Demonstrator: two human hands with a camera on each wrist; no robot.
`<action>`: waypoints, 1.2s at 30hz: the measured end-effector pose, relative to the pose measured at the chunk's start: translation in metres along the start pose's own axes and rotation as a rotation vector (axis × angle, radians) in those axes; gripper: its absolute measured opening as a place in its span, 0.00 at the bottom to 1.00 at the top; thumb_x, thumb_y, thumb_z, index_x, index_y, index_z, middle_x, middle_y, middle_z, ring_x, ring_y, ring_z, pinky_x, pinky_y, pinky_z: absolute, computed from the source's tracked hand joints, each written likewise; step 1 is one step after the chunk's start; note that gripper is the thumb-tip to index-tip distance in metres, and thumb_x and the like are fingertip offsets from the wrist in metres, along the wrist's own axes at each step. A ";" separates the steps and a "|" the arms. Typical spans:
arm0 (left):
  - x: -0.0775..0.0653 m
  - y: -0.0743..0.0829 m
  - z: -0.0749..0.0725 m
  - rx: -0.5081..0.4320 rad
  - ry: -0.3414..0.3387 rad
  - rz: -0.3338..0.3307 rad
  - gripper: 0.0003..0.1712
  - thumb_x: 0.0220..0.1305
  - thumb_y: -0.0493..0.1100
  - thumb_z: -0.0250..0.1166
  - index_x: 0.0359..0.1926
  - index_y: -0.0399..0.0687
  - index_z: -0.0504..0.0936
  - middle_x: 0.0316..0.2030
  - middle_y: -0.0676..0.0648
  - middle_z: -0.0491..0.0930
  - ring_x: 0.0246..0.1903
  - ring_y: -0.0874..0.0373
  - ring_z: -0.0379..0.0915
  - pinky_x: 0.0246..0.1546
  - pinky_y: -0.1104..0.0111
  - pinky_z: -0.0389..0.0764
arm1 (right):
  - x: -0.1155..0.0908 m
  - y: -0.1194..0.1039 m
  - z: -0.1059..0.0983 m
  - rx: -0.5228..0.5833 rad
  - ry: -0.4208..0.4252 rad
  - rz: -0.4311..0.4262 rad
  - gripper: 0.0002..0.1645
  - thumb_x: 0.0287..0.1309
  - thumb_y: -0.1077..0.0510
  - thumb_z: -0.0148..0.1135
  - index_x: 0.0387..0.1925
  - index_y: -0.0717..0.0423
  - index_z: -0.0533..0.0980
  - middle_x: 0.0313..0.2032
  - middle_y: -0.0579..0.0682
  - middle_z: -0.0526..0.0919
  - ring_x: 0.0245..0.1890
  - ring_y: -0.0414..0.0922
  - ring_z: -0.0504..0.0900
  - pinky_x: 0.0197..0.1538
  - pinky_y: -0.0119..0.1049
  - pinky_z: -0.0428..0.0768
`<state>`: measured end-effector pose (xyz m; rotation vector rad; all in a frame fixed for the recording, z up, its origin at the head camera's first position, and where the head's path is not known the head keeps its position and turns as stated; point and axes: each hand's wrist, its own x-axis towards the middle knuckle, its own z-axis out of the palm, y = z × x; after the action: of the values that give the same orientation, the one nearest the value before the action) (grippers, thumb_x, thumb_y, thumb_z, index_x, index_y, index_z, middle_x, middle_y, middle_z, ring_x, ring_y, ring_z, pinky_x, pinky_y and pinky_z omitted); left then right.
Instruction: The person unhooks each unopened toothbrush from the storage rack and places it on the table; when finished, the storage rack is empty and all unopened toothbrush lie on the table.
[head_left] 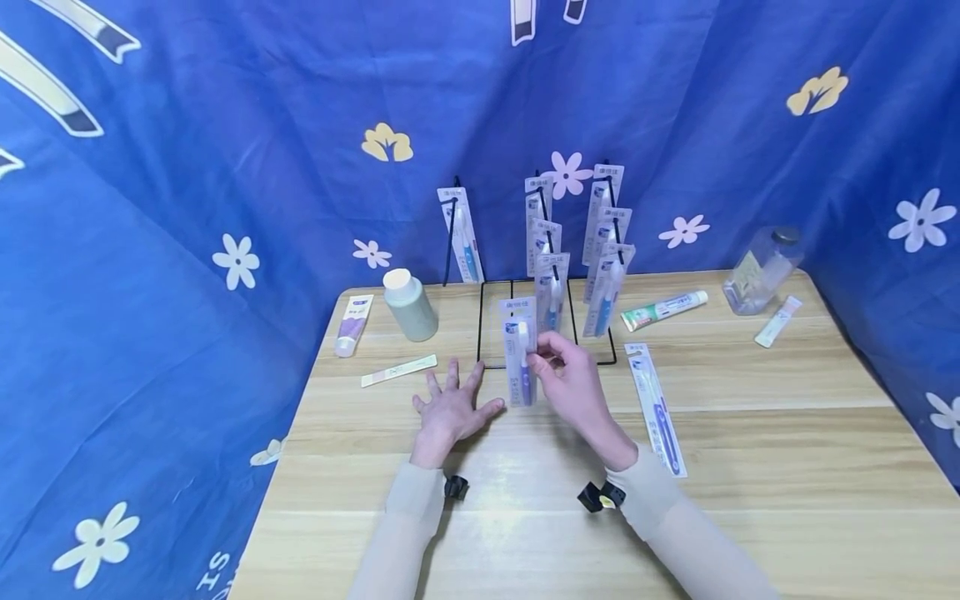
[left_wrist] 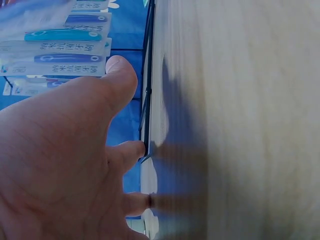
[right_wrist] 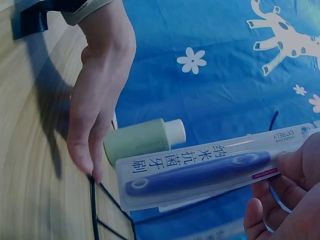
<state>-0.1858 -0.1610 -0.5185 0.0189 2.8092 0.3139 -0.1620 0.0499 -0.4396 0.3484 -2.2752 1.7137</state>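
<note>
My right hand (head_left: 576,385) pinches the edge of a packaged purple toothbrush (head_left: 517,358) and holds it upright above the front of a black wire display rack (head_left: 481,325). In the right wrist view, thumb and fingers grip one end of the pack (right_wrist: 200,172). Fingers spread, my left hand (head_left: 448,414) is at the rack's front left corner, fingertips right at the front bar. More packaged toothbrushes hang on the rack: one on the left hook (head_left: 467,242), several on the middle hook (head_left: 552,292) and several on the right hook (head_left: 604,292).
Another packaged purple toothbrush (head_left: 657,412) lies right of the rack. A toothpaste tube (head_left: 663,311), a clear jar (head_left: 759,271) and a small sachet (head_left: 778,322) are farther right. On the left are a purple-white tube (head_left: 353,325), a green bottle (head_left: 412,307) and a flat strip packet (head_left: 399,370).
</note>
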 end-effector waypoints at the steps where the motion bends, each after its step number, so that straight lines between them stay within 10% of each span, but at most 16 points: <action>1: 0.000 0.000 0.000 -0.001 0.001 0.001 0.49 0.64 0.79 0.51 0.80 0.74 0.48 0.82 0.41 0.38 0.77 0.23 0.30 0.66 0.21 0.46 | -0.002 0.001 -0.004 -0.004 0.003 0.010 0.05 0.61 0.68 0.65 0.40 0.60 0.82 0.35 0.55 0.89 0.34 0.45 0.83 0.39 0.31 0.82; 22: -0.001 -0.004 -0.001 0.018 -0.005 0.005 0.50 0.63 0.81 0.49 0.80 0.76 0.45 0.82 0.42 0.36 0.77 0.24 0.29 0.66 0.21 0.46 | -0.045 0.042 -0.123 -0.285 0.214 0.204 0.10 0.61 0.68 0.66 0.44 0.65 0.83 0.36 0.62 0.89 0.27 0.30 0.77 0.32 0.21 0.76; 36: 0.001 -0.002 0.000 0.010 -0.012 0.009 0.50 0.64 0.80 0.49 0.80 0.75 0.46 0.82 0.42 0.36 0.78 0.25 0.28 0.66 0.21 0.45 | -0.050 0.089 -0.193 -0.440 0.146 0.365 0.16 0.64 0.66 0.63 0.52 0.70 0.80 0.39 0.65 0.88 0.27 0.22 0.75 0.31 0.18 0.75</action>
<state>-0.1869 -0.1629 -0.5192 0.0348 2.7998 0.3011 -0.1328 0.2610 -0.4861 -0.2891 -2.6268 1.2626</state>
